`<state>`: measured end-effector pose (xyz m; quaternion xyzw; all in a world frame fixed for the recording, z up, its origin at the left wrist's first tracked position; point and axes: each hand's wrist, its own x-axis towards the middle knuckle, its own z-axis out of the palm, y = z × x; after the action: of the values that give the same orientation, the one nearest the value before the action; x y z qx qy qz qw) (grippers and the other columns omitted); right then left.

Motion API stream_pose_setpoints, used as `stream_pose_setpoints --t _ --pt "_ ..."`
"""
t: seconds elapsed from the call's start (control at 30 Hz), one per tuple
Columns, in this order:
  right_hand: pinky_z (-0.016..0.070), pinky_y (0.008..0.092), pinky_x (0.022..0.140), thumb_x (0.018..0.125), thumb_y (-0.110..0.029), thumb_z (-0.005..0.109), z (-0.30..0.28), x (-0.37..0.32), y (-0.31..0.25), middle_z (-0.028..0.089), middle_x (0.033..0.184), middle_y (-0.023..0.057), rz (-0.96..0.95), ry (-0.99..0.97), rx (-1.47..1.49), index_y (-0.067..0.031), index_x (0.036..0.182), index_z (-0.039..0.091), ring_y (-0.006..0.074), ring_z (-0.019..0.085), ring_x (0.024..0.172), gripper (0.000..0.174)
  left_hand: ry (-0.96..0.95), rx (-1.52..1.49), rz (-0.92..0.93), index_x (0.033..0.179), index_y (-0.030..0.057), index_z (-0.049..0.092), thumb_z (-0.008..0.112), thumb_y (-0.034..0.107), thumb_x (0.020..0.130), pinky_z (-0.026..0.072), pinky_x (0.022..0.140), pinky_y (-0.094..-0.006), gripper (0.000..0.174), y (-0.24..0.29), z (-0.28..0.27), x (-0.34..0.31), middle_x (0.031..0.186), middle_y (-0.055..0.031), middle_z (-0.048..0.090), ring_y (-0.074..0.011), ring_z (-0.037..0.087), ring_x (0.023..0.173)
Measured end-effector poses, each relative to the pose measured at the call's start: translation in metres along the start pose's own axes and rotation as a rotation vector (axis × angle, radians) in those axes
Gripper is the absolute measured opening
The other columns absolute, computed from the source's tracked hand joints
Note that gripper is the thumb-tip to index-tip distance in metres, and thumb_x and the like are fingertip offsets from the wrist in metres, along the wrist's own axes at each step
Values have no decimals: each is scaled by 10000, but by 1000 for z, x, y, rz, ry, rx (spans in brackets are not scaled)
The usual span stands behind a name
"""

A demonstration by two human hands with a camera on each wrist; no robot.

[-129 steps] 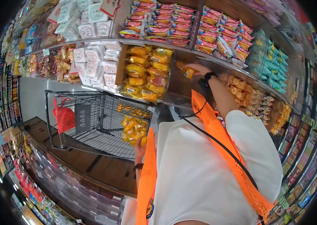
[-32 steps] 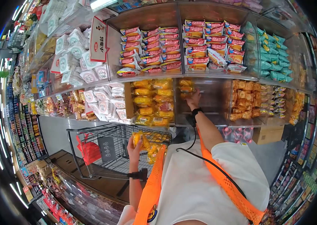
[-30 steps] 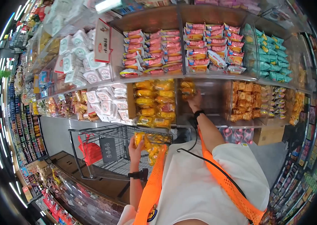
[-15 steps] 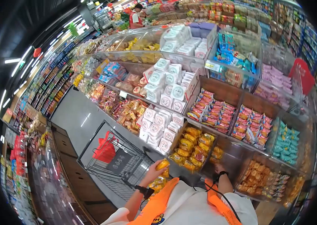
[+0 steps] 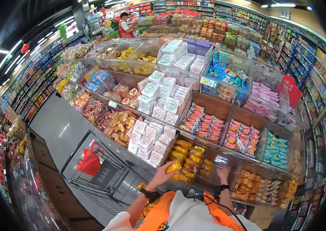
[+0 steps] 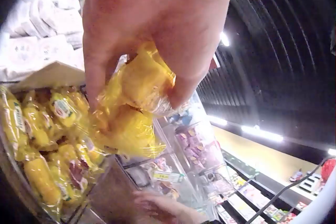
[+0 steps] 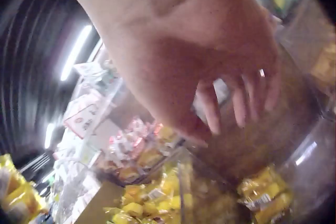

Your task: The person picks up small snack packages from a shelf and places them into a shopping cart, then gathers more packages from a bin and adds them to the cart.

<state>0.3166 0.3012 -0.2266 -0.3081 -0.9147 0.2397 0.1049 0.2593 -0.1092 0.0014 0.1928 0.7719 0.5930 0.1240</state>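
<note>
My left hand (image 5: 162,175) grips yellow-wrapped cakes (image 5: 173,167) between thumb and fingers, at the front of a bin of similar yellow cakes (image 5: 188,158). The left wrist view shows two rounded pieces in the crinkled yellow wrapper (image 6: 139,92). My right hand (image 5: 223,174) is over the brown-bottomed compartment to the right, fingers apart and loosely bent. A bright whitish patch shows behind its fingers in the right wrist view; no held thing shows there. A few yellow packets (image 7: 265,195) lie in that compartment, apart from the right hand.
A shopping cart (image 5: 111,181) with a red bag (image 5: 90,158) and yellow packets stands at left. Around the bins are white-wrapped packs (image 5: 147,140), pink packets (image 5: 203,123), teal packets (image 5: 275,152) and orange snacks (image 5: 251,184). Clear dividers separate them. A person in red (image 5: 125,27) stands far back.
The head view has tilted up and turned. My left hand has carried the yellow cakes from over the cart to the bin front. My right hand has come away from the few packets.
</note>
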Motion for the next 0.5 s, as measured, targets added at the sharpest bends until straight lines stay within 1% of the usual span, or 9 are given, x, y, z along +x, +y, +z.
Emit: stream_pose_setpoints --t 0.03,0.1,0.17,0.2,0.23,0.33,0.37,0.47,0.5 --pt "495 429 944 817 -278 711 -33 -3 -32 675 1126 121 -11 -186 98 -151 1221 648 327 646 1011 428 -37 -27 3 1326 27 540 728 206 882 460 948 -294 514 4 4 6 1203 -110 637 -154 582 1093" --pt "504 393 931 855 -257 706 -88 -15 -96 681 1122 124 -71 -505 255 -108 1198 661 282 645 1038 377 -89 -47 27 1326 12 535 732 210 878 442 979 -298 527 17 14 11 1239 -110 617 -158 562 1129" --pt "505 355 913 903 -259 683 -105 -24 -134 662 1174 110 -316 -726 341 -78 1267 612 239 636 1051 412 -103 -50 57 1321 38 545 730 224 876 464 942 -306 516 9 26 12 1205 -119 640 -181 602 1083" --pt "500 348 917 899 -247 698 -122 -35 -165 646 1190 96 -328 -813 513 -73 1305 574 222 627 1049 459 -111 -52 75 1318 51 550 728 231 875 476 924 -310 510 7 29 14 1188 -123 652 -193 622 1059" --pt "495 342 922 895 -236 713 -134 -46 -189 630 1205 83 -340 -898 685 -68 1344 536 205 618 1048 511 -137 -25 45 1317 51 548 731 231 872 471 927 -305 514 12 30 12 1201 -116 637 -187 611 1063" --pt "479 341 945 854 -167 755 -117 -57 -198 601 1203 76 -419 -1061 841 -67 1396 466 187 591 1068 621 -253 -91 117 1315 46 547 730 227 874 470 924 -297 511 4 29 8 1191 -107 632 -170 600 1056" --pt "472 343 947 802 -130 798 -113 -59 -199 606 1166 66 -416 -1032 788 -86 1401 462 176 587 1065 689 -290 -116 89 1315 36 543 728 212 880 467 928 -289 504 3 27 6 1199 -89 625 -143 584 1059" --pt "485 333 938 758 -187 823 -133 -74 -219 636 1220 74 -518 -916 661 -89 1357 531 193 601 1113 674 -377 -181 7 1323 19 537 736 201 877 452 955 -287 521 -1 20 -3 1190 -74 619 -135 566 1085" --pt "478 329 941 757 -179 825 -138 -76 -226 629 1209 63 -533 -939 656 -87 1353 532 189 598 1098 671 -387 -202 7 1324 20 535 733 196 880 454 951 -283 517 -3 20 -4 1190 -70 617 -131 564 1081"
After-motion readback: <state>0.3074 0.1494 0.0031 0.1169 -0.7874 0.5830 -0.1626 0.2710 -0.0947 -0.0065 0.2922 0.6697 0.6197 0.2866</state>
